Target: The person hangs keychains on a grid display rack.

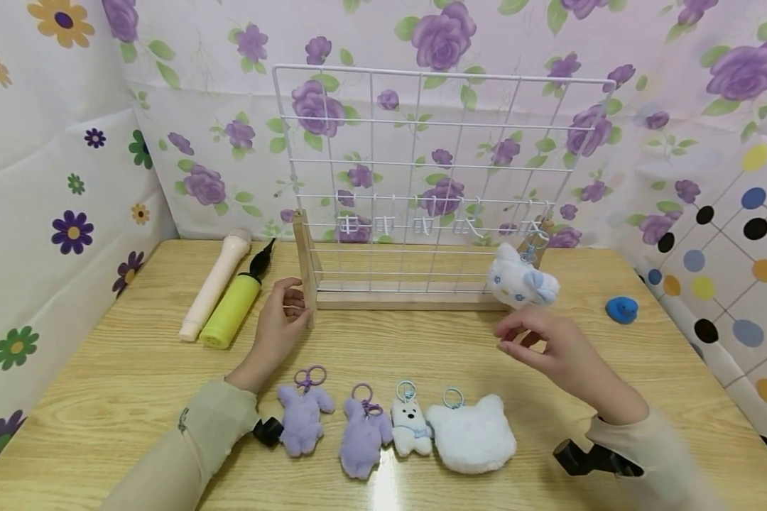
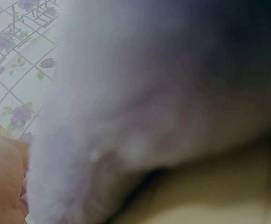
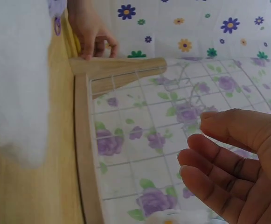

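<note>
A white wire grid rack (image 1: 422,167) stands in a wooden base, with several white hooks (image 1: 424,225) in a row. From its right end hangs a white plush cat-head keychain (image 1: 510,278) with a blue bow. My left hand (image 1: 281,323) holds the rack's left wooden leg (image 1: 305,266), thumb towards the front, fingers curled at its outer side. Just below the hanging plush, my right hand (image 1: 552,351) is bent loosely with nothing in it. Nearer me lie two purple plush keychains (image 1: 303,419), a small white bear keychain (image 1: 412,429) and a white cat-head plush (image 1: 474,436). Blurred purple fabric (image 2: 102,93) fills the left wrist view.
Left of the rack lie a pale pink tube (image 1: 214,287) and a yellow-green hand pump (image 1: 233,309) with a black nozzle. A small blue object (image 1: 622,309) sits near the right table edge. Patterned cloth (image 1: 214,135) hangs behind and at both sides.
</note>
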Motion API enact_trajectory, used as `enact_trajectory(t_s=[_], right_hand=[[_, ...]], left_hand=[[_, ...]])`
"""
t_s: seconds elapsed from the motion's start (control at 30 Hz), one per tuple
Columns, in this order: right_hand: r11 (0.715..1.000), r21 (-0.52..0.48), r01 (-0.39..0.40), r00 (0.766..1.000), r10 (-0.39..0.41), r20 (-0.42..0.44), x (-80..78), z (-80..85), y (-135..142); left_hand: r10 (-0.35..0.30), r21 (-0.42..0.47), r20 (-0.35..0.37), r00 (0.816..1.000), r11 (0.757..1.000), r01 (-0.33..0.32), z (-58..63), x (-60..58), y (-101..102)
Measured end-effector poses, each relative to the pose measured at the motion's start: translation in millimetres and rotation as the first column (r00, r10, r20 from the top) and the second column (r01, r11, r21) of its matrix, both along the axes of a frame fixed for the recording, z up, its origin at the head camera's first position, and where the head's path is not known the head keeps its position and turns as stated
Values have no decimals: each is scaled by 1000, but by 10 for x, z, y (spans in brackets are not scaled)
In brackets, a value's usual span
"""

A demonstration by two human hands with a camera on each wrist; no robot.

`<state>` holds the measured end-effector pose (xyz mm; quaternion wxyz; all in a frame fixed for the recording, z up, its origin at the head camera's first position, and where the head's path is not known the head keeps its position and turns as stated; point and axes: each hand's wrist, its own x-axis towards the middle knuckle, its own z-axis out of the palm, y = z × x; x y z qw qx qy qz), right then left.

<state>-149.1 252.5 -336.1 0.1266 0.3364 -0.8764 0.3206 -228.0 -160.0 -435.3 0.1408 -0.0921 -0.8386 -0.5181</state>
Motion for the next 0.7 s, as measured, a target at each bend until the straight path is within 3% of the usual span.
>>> enact_trajectory(t_s=[0.27,0.7], right_hand=[[999,42,-26,992,21,127,0,-216,-91],[985,74,-153,968,135,212,-43,-426,-160]], left_hand=[[-1,-6,-9,1000,1000,1,16,1,11],[12,-18,-5,1000,1000,-12,3,-2,5]])
